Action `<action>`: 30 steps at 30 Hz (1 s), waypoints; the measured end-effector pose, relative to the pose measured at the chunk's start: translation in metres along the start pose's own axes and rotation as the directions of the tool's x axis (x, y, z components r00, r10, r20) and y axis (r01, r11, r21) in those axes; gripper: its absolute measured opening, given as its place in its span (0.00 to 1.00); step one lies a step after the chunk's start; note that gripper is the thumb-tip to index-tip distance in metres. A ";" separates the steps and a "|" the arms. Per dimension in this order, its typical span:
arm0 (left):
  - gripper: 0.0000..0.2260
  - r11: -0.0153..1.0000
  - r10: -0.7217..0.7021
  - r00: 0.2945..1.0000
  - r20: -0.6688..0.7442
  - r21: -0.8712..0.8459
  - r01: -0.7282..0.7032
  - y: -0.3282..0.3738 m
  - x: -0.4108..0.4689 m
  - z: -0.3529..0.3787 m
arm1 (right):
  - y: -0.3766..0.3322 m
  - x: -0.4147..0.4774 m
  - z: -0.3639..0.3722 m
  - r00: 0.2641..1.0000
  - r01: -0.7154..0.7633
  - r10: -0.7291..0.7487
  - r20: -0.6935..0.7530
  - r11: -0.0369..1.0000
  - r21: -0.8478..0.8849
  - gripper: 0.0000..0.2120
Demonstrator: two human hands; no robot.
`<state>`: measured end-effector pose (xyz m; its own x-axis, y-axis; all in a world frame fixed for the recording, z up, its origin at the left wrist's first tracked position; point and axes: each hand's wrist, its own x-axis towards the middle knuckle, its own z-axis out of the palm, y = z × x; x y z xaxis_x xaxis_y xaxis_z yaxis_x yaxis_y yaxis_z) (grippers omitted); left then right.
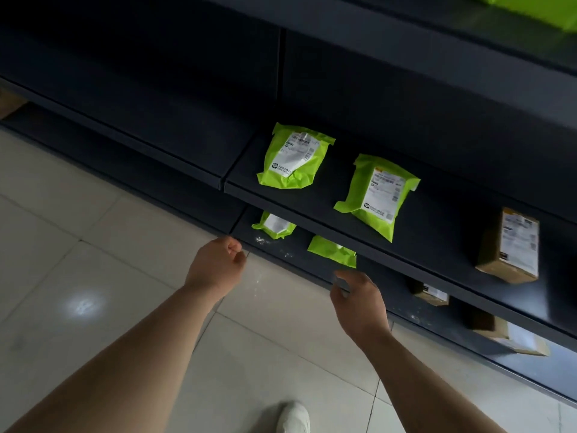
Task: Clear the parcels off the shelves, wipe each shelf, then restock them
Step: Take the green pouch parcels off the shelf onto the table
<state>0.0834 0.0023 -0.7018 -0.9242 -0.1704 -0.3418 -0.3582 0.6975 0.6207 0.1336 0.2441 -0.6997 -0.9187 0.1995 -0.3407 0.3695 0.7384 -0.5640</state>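
Observation:
Two green parcel bags, one on the left (293,157) and one to its right (377,195), lie on a dark shelf (312,201), with a brown box (512,245) further right. On the lower shelf (271,245) lie two more green bags, one at the left (274,225) and one at the right (332,253), and two boxes, a small one (432,293) and a larger one (512,335). My left hand (217,264) hovers at the lower shelf's front edge, fingers loosely curled and holding nothing. My right hand (359,300) hangs just below the right green bag, fingers relaxed, holding nothing.
White dust specks (260,240) lie on the lower shelf's front. The shelf section to the left (140,126) holds no parcels. A green item (530,7) sits on a higher shelf at top right. Pale floor tiles (93,245) and my white shoe (293,417) are below.

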 end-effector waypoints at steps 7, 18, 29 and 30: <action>0.12 1.000 -0.021 0.999 0.027 0.001 0.021 -0.032 0.056 0.067 | 0.041 0.065 0.055 1.000 0.007 -0.007 0.000 0.997 -0.078 0.18; 0.19 0.996 0.089 0.996 0.032 0.022 -0.089 -0.088 0.149 0.177 | 0.094 0.157 0.152 0.991 0.032 -0.048 -0.125 0.991 -0.127 0.20; 0.37 0.895 0.387 0.915 -0.113 0.284 -0.343 -0.110 0.257 0.256 | 0.132 0.240 0.226 0.924 0.190 -0.267 -0.273 0.941 -0.279 0.20; 0.39 0.886 0.388 0.916 -0.104 0.314 -0.340 -0.109 0.265 0.261 | 0.134 0.245 0.229 0.914 0.205 -0.289 -0.286 0.935 -0.290 0.20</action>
<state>-0.0883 0.0626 -1.0440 -0.9991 0.0427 0.0014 0.0388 0.8946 0.4453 -0.0099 0.2445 -1.0314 -0.9859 0.1534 0.0671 0.1171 0.9181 -0.3786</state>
